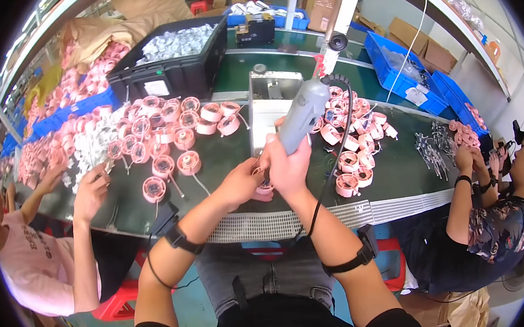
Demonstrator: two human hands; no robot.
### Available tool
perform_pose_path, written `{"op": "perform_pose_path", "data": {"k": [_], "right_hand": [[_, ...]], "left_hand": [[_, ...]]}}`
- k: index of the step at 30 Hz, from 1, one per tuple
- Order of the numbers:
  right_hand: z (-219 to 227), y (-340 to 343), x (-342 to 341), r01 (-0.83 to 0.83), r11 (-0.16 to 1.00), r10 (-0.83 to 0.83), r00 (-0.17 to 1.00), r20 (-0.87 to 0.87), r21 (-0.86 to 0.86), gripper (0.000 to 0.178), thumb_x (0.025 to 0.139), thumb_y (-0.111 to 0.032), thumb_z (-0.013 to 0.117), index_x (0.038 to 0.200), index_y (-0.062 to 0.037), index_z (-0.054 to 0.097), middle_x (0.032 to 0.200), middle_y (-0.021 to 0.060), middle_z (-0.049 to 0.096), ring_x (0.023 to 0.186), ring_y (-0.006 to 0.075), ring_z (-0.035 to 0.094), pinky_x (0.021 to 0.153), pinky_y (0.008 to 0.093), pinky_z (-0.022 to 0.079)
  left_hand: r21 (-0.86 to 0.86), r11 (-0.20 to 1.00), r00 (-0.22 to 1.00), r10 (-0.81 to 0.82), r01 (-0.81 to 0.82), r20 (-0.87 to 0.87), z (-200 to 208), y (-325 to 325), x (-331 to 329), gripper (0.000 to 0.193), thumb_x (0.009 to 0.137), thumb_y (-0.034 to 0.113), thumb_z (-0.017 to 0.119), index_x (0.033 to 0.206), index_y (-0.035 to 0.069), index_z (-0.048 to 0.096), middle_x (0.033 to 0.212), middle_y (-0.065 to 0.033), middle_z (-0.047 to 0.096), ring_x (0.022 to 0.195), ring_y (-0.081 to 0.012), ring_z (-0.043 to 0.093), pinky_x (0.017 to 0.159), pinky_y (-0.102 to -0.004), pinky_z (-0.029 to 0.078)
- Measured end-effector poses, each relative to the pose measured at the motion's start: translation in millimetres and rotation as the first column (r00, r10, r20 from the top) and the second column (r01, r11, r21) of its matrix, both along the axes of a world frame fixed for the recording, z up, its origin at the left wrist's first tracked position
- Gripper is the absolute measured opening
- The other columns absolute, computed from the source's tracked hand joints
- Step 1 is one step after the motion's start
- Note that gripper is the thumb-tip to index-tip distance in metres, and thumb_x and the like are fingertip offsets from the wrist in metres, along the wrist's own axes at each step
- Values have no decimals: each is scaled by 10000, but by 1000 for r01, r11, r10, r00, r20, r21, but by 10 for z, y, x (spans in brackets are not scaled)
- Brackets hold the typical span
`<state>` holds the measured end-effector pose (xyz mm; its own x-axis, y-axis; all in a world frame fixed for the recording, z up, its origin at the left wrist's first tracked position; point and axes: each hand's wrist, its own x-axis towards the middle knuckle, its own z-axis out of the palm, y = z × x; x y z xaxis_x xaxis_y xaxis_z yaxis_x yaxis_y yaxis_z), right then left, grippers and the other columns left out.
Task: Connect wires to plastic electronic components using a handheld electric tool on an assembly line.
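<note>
My right hand [289,164] is wrapped round a grey electric screwdriver [307,112] that tilts up and to the right, its dark cable leaving the upper end. The tool's tip is hidden by my hands. Close beside it, my left hand [237,184] is closed on a pink round housing [265,191], mostly covered by the fingers. Left of my hands lie many pink round fan housings [163,165] with dark centres and trailing wires. More pink fan housings [348,185] are heaped on the right, past the black cable [346,136].
A white-topped metal box [270,111] stands just beyond my hands. A black crate [164,70] holds clear bags; blue bins [398,63] are at the far right. People sit on both sides, a hand [91,190] among white parts [93,145]. Metal parts [434,151] lie right.
</note>
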<state>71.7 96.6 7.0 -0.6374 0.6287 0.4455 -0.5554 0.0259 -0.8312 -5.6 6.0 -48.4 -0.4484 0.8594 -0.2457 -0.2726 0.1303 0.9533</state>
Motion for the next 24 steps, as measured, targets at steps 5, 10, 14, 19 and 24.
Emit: {"op": "perform_pose_path", "data": {"k": [5,10,14,19,24], "right_hand": [[6,67,80,-97,995,95,993,-76,-35,277,893,-32,584,1137,-25,454,663,10,508,482,72,481,450,234,403],[-81,43,-31,-24,983,36,997,-62,185,275,877,-54,613,1120,-32,487,694,3,511,513,66,494,474,232,408],[-10,71,54,-127,991,129,989,-75,31,327,896,-72,606,1172,-18,438,708,18,526,545,88,527,513,243,447],[169,62,604,173,966,-140,975,-175,191,470,939,-120,566,1346,2,365,973,141,625,880,199,636,826,339,506],[-709,-43,2085,661,696,-704,705,86,279,83,946,-76,490,958,5,506,828,81,583,727,147,533,650,285,440]], "left_hand": [[-18,1000,1000,-4,4,16,219,51,105,282,966,103,464,1225,-8,481,1032,-127,599,915,-228,647,723,-379,611],[-50,999,998,-23,20,-63,301,-5,66,281,1009,180,413,1213,5,496,1051,-119,619,904,-226,655,795,-406,589],[-45,999,1000,12,-13,-10,272,27,80,190,979,108,470,1114,-6,539,1001,-100,621,856,-195,659,765,-379,593],[105,987,635,158,-120,-756,173,-232,-99,249,863,121,566,1093,52,633,939,-150,667,825,-311,674,740,-388,555],[7,862,-146,-78,-507,-986,665,-782,-196,473,802,102,593,1273,84,555,1335,-240,447,1279,-470,373,1057,-545,326]]}}
